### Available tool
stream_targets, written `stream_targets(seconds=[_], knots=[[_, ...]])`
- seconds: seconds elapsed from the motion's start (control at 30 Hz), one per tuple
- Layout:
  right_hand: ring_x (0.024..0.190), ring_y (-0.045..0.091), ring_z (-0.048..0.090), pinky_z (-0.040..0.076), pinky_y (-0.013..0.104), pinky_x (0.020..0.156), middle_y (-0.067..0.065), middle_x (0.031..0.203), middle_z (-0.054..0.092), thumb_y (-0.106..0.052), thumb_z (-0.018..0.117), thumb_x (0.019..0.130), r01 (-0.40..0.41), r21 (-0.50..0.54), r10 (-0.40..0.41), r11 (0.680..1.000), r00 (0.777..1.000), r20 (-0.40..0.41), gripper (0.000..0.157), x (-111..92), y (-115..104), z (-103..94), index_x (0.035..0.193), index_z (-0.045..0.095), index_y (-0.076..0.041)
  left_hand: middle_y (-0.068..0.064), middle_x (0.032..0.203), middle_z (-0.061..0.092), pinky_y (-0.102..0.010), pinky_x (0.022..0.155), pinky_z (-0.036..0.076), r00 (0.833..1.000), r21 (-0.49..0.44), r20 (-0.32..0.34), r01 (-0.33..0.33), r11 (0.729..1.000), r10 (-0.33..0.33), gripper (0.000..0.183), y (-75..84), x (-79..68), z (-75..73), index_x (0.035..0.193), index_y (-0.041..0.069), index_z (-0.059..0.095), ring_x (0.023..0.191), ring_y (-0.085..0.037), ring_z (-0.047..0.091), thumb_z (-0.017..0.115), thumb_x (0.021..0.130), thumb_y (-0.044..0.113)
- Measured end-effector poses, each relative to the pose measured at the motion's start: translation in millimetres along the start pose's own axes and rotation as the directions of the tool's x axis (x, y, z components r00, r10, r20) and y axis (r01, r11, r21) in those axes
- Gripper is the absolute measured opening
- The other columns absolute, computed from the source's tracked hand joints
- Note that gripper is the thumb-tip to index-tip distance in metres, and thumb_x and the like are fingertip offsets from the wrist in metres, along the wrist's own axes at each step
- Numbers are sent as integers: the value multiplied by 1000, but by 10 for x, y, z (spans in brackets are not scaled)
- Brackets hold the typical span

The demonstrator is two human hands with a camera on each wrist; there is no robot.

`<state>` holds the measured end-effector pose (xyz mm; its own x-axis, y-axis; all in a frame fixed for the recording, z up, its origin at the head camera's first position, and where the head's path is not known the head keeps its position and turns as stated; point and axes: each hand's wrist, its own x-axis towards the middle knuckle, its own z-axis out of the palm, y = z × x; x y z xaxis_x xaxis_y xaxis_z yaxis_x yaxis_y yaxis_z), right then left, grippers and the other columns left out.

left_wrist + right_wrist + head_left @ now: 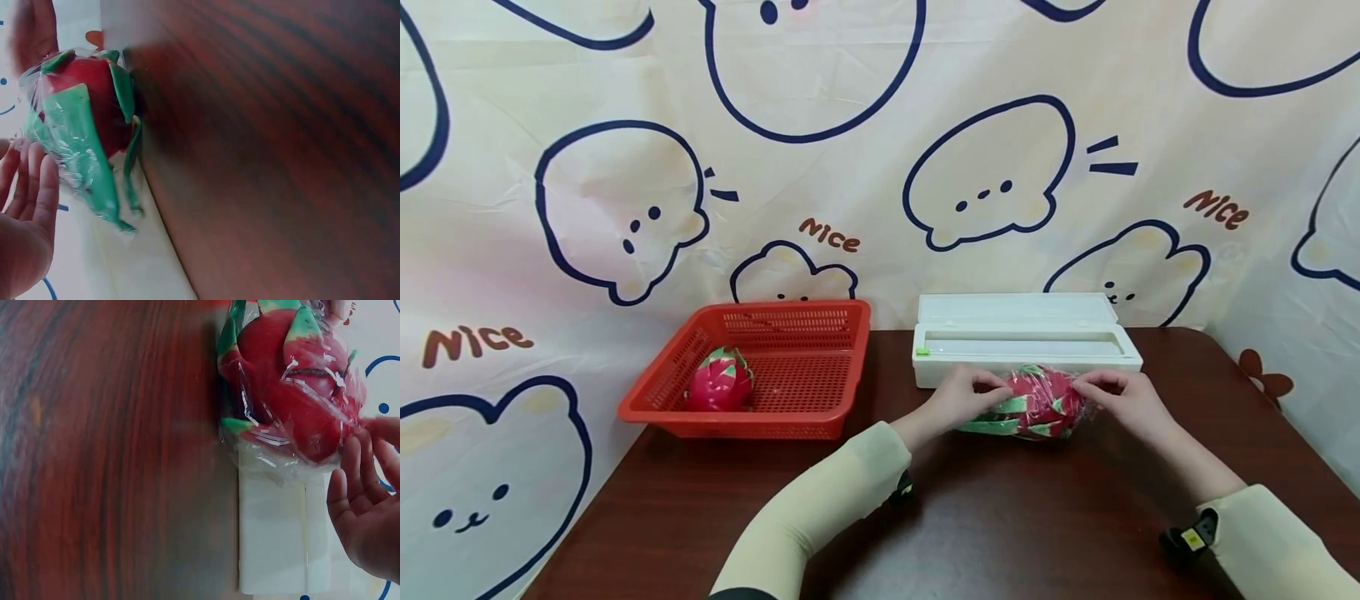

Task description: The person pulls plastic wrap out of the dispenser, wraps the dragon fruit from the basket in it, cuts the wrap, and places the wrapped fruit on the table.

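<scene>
A red dragon fruit with green scales [1043, 403] lies on its side on the table, covered in clear plastic wrap [275, 459] that shines and creases over its skin. At its left end, my left hand [958, 397] pinches the wrap between thumb and fingertips near the green tips. On the opposite side my right hand [1131, 406] does the same, thumb and index finger together at the film's upper edge. In the right wrist view the other fingers of the right hand [369, 506] are loosely bent beside the fruit.
Right behind the wrapped fruit stands a white cling film dispenser [1030, 363] with its lid [1017, 309] raised. To the left, a red plastic basket [752, 427] holds another dragon fruit [721, 382], without visible wrap. A printed cloth [865, 183] hangs behind the dark wooden table [1000, 517].
</scene>
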<state>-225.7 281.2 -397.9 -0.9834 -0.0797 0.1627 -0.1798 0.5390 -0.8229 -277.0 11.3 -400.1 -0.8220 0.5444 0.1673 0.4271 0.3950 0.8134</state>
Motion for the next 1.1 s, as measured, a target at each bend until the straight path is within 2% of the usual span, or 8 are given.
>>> stream_targets(seconds=[0.17,0.33,0.47,0.6,0.7,0.83,0.93,1.1], knots=[[73,26,58,53,31,63,13,89,67,-25,68,93,-26,-5,26,1000,999,-18,32,-33,22,18,107,67,4,12,82,69,-19,63,47,999,-55,4,-53,997,53,8,-37,-16,42,96,12,77,71,-4,55,72,89,13],[80,24,55,51,27,65,15,95,69,-31,66,94,-19,-79,15,997,999,-50,35,-71,21,11,107,71,1,13,80,68,-19,62,47,997,-51,1,-80,995,80,7,-50,-4,86,93,11,76,73,-2,58,74,87,11],[84,22,53,49,25,65,14,101,69,-32,64,95,52,-158,-58,986,998,-33,34,-86,-16,-20,109,73,-2,12,82,67,-18,63,49,993,-13,14,-115,993,115,6,-26,18,69,93,12,76,74,-2,58,72,89,12],[80,19,54,49,25,63,13,98,70,-26,62,97,130,-179,-135,975,991,-16,28,-73,-37,-102,109,72,-3,12,89,67,-20,68,49,993,13,14,-119,993,119,9,-1,8,-79,97,14,74,79,-4,58,68,93,17],[79,17,55,49,23,63,17,101,68,-25,60,98,113,-186,-121,976,992,-30,30,-83,0,-226,113,70,0,10,94,66,-22,73,50,996,58,11,-90,994,89,14,-7,-53,-256,103,13,73,84,-6,59,65,95,21],[79,17,54,49,23,63,20,104,66,-28,59,98,48,-222,-56,974,998,-30,36,-120,123,-388,119,66,0,2,102,66,-28,83,51,996,132,46,-88,987,82,19,-112,-163,-445,109,6,70,93,-12,60,66,94,18],[80,15,54,49,23,65,17,103,66,-29,62,97,38,-243,-38,969,999,4,37,-126,229,-423,120,63,0,-5,110,66,-34,90,49,994,173,94,-76,982,61,27,-227,-245,-504,113,3,66,101,-18,61,71,90,17],[92,22,63,52,22,74,19,109,66,-26,68,93,37,-192,-14,981,993,118,44,-95,383,-325,123,56,5,-8,113,65,-33,90,48,983,200,174,29,979,-65,45,-356,-341,-475,120,5,61,103,-20,63,81,82,19]])
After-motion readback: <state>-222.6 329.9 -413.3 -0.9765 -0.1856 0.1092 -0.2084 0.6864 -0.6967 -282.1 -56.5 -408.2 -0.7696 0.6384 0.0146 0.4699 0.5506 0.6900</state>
